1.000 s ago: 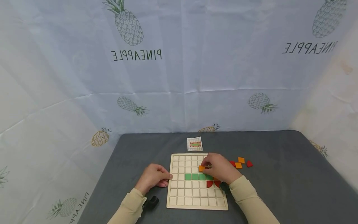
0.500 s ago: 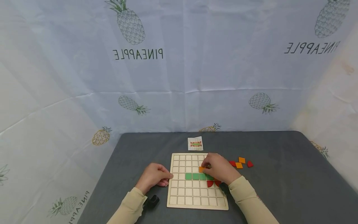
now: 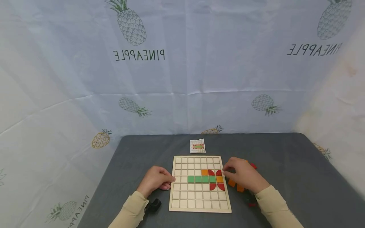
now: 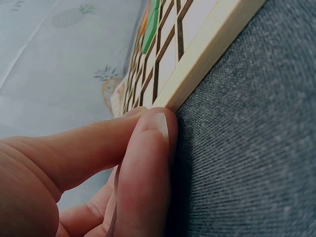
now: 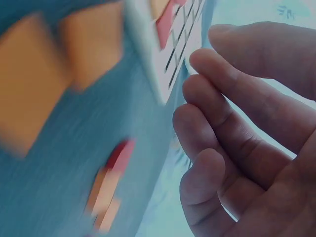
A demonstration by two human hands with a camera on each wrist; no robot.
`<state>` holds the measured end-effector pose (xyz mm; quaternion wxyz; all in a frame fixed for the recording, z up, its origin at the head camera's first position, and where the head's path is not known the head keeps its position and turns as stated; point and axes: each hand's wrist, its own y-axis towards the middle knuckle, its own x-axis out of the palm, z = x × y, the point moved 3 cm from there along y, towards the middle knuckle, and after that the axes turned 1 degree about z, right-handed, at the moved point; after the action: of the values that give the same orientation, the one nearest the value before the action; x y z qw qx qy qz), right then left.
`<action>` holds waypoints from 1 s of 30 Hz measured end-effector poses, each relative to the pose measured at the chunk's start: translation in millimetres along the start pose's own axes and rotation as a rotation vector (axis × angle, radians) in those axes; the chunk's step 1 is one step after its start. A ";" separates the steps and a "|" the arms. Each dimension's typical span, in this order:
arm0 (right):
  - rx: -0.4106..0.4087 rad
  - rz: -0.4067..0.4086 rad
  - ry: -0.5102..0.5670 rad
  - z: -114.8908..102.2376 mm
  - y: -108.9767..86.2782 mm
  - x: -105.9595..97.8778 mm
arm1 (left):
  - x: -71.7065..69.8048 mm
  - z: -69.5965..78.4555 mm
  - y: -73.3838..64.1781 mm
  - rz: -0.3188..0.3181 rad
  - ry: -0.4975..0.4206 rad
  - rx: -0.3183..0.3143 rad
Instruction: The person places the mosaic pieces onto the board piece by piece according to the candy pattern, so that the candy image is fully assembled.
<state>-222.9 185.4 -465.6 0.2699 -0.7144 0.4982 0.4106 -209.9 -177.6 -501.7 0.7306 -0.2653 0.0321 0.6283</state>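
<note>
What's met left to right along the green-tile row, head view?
Left grip → four green tiles → orange tile → right grip.

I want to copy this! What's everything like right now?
Board: flat, partly filled.
Green squares: four in a row on the board.
Red pieces: four on the board, others loose.
Orange squares: two on the board, others loose.
Card: lying beyond the board.
Left grip: pinching the board's left edge.
Right grip: loosely bent, holding nothing visible.
</note>
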 end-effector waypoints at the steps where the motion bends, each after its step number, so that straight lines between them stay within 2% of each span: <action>1: 0.011 -0.006 0.004 4.8 -5.8 -3.2 | 0.0 -0.1 -0.3 -0.001 0.001 -0.001; 7: 0.038 -0.051 -0.046 26.5 -35.2 -17.1 | -0.1 -0.9 -1.5 0.005 0.002 -0.006; 10: 0.046 -0.063 -0.082 33.9 -46.0 -19.1 | -0.1 -0.7 -1.6 0.007 0.000 -0.005; 14: 0.102 -0.086 -0.097 42.2 -55.2 -17.4 | 0.1 0.4 -1.2 0.008 0.001 0.000; 19: 0.157 -0.094 -0.082 45.0 -57.4 -14.1 | -0.7 1.3 -0.3 0.008 0.001 0.002; 30: 0.143 -0.089 -0.080 43.1 -53.6 -7.7 | -0.3 1.1 -1.6 0.006 -0.002 -0.002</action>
<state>-187.9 242.7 -482.6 0.3578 -0.6977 0.4827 0.3900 -208.8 -177.5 -500.1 0.7287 -0.2652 0.0316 0.6307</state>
